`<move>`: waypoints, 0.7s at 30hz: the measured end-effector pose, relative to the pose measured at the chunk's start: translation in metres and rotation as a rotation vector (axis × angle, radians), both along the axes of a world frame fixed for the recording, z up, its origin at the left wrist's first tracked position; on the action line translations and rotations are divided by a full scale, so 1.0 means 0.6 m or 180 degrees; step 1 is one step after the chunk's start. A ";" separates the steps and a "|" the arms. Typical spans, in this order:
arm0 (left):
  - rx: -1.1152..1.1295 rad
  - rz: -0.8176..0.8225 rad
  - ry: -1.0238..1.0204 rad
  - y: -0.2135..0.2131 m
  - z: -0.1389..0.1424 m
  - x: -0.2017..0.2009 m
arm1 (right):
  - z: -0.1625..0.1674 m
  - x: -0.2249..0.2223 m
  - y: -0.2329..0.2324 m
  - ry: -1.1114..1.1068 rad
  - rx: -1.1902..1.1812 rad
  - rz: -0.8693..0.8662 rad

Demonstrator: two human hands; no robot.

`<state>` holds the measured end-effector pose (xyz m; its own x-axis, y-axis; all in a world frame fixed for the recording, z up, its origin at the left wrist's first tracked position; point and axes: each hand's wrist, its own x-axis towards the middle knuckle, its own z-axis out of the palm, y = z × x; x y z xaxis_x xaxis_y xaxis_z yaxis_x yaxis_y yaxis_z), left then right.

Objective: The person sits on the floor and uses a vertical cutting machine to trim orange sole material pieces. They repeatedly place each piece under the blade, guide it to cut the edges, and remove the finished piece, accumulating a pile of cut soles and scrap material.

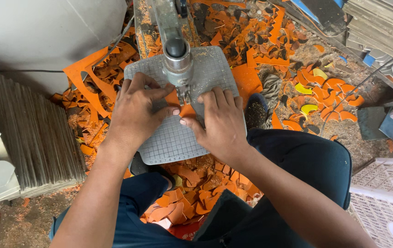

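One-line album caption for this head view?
Both hands press an orange piece under a saw, scraps everywhere.

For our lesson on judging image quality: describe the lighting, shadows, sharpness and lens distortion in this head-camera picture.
Head view: soft, even daylight with only faint shadows under the left hand and right hand; no strong glare on the gridded saw table; the orange piece is sharp; wide-angle stretch shows at the edges, such as the white crate.

Both forearms are bare, with no sleeves, watch or gloves in view. The left hand [134, 112] and the right hand [221, 121] wear no rings. Below the hands are dark navy trousers, and beside the right hand a dark dusty shoe [255, 111].
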<state>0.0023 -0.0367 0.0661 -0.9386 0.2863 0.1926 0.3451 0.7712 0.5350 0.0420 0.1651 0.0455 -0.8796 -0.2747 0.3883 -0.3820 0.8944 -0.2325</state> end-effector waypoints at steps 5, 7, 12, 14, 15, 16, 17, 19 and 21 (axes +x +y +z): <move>0.0041 -0.0059 -0.0054 -0.006 0.001 -0.007 | -0.004 -0.006 0.000 -0.0035 0.0005 -0.0030; 0.0084 -0.0099 -0.0033 -0.007 0.001 -0.010 | -0.004 -0.009 0.001 0.0013 0.0032 -0.0018; 0.0093 -0.0077 -0.0290 -0.010 0.002 -0.018 | -0.006 -0.014 0.002 0.0069 0.0072 -0.0015; 0.0107 -0.0088 -0.0323 -0.011 0.002 -0.022 | -0.007 -0.017 0.002 0.0072 0.0163 -0.0042; 0.0111 -0.0102 -0.0312 -0.012 0.001 -0.024 | -0.007 -0.019 0.002 0.0073 0.0208 -0.0056; 0.0116 -0.0116 -0.0302 -0.012 0.000 -0.026 | -0.008 -0.020 0.002 0.0108 0.0209 -0.0041; 0.0102 -0.0110 -0.0325 -0.012 -0.001 -0.027 | -0.008 -0.021 0.002 0.0144 0.0210 -0.0026; 0.0075 -0.0097 -0.0372 -0.012 -0.004 -0.030 | -0.008 -0.023 0.004 0.0168 0.0233 0.0007; 0.0076 -0.0079 -0.0398 -0.011 -0.005 -0.033 | -0.007 -0.025 0.005 0.0146 0.0278 0.0042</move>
<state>-0.0174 -0.0433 0.0628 -0.9483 0.3066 0.0818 0.2935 0.7496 0.5932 0.0272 0.1678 0.0411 -0.8575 -0.3209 0.4021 -0.4024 0.9053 -0.1358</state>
